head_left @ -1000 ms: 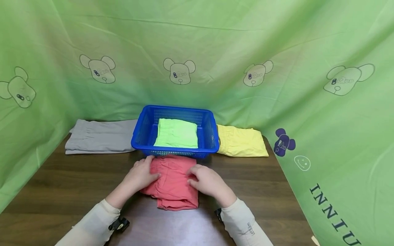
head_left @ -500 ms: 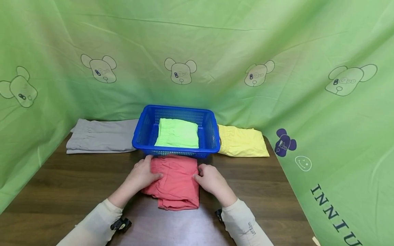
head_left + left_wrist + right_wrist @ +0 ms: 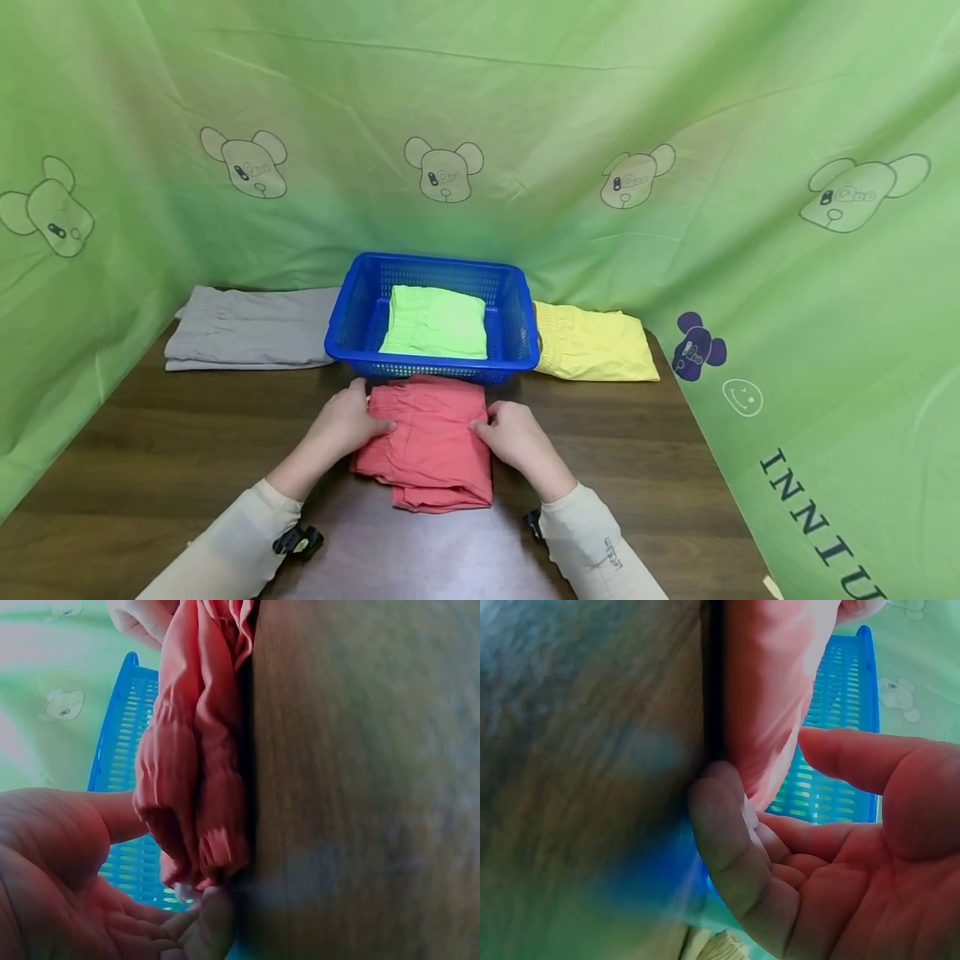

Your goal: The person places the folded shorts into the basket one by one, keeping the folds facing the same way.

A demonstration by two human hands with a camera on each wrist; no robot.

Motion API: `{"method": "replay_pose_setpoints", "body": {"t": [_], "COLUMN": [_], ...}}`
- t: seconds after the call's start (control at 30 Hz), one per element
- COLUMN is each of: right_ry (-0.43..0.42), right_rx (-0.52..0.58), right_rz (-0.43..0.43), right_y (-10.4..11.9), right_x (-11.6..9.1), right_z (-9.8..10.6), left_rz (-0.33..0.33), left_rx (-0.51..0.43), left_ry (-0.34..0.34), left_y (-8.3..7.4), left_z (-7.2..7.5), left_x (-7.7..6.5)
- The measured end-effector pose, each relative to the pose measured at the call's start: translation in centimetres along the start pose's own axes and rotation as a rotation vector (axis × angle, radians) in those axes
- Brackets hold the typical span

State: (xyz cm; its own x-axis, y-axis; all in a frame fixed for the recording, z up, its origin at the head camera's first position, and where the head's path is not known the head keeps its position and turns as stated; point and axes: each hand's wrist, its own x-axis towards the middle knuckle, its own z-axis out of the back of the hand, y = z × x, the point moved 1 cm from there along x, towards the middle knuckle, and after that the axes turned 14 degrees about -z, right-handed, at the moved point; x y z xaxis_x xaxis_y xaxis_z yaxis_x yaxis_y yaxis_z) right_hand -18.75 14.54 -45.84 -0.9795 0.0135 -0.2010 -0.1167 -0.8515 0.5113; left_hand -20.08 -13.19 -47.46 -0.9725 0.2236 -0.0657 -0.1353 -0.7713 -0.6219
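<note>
Head cam: both hands pinch red garment, elastic edge facing L, long axis unclear.

My wrist views crop the left hand and right hand; the tabletop blurs. I can't read the tiny sleeve print.

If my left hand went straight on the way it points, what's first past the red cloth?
Past the red cloth, your left hand would probably meet the front of the blue basket; depth is hard to judge.
</note>
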Motion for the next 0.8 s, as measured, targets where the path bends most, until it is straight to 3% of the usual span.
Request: {"method": "replay_pose_setpoints", "body": {"t": [0.33, 0.6, 0.8], "right_ry": [0.053, 0.099, 0.113], "right_rx": [0.057, 0.087, 0.091], "right_rz": [-0.044, -0.076, -0.097], "right_y": [-0.3, -0.5, -0.5], "right_x": [0.4, 0.5, 0.6], "right_z": [-0.1, -0.1, 0.0], "left_rz": [0.024, 0.004, 0.0], "left_rx": [-0.19, -0.184, -0.28], "left_ry": [0.016, 0.022, 0.018], "left_y": [0.3, -0.5, -0.9], "left_z": [0.2, 0.5, 0.4], "left_x": [0.2, -0.2, -0.1]}}
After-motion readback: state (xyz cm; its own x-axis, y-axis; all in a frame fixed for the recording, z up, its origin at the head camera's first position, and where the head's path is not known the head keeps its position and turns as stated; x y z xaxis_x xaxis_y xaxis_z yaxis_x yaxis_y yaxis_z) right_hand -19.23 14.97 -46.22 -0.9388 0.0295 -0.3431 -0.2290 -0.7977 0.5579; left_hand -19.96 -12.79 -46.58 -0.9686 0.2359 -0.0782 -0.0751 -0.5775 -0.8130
